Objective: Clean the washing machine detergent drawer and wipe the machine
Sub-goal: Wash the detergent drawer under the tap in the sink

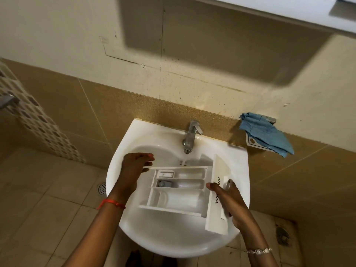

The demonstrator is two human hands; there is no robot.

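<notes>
The drawer (179, 189) is held across the sink (154, 241), compartments up, probably so that water from the tap (190, 137), just beyond the left fingertips, can be run into them. Its rear end is gripped by the left hand (133, 170), fingers curled over the far corner. The front panel is pinched by the right hand (229, 199), thumb on its face, fingers behind. A cloth (267, 133) is hung well beyond the right fingers, likely kept for wiping.
</notes>
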